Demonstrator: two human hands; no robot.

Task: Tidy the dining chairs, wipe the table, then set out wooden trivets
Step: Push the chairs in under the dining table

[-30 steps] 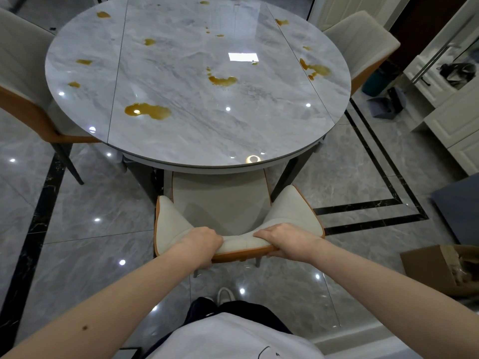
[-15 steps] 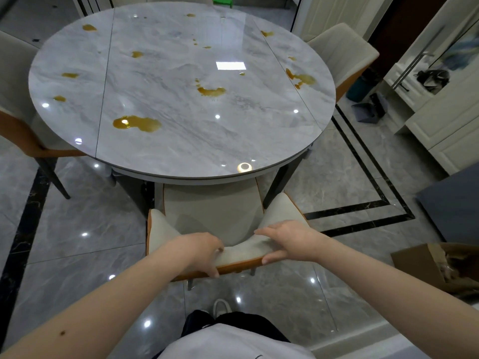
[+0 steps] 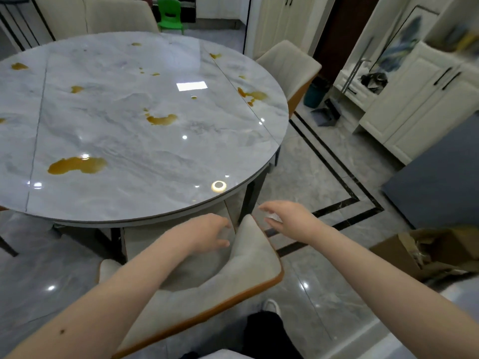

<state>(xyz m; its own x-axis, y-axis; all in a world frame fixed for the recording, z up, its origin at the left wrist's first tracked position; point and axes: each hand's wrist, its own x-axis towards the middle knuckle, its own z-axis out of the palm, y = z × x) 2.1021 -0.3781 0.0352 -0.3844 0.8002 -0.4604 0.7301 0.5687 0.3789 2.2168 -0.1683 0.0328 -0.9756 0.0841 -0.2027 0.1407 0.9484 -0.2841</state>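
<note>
A round grey marble table point(image 3: 134, 198) carries several yellow-brown spills point(image 3: 76, 165). Tucked under its near edge stands a cream chair point(image 3: 233, 275) with an orange rim. My left hand point(image 3: 207, 233) hovers over the chair's seat with loose fingers, holding nothing. To the right of the backrest's end, my right hand point(image 3: 287, 216) hangs in the air, fingers spread and empty. Another cream chair point(image 3: 290, 66) stands at the table's far right, and a third point(image 3: 103, 16) at the far side. No trivets or cloth are in view.
A cardboard box point(image 3: 425, 252) sits on the floor at the right, by a dark grey block point(image 3: 438, 182). White cabinets point(image 3: 420, 99) line the right wall, with a dustpan point(image 3: 325, 115) and teal bin point(image 3: 313, 94) below. A small green chair point(image 3: 169, 14) stands far back.
Both hands have let go of the near chair's backrest and lifted forward. The view has swung to the right and moved closer to the table.
</note>
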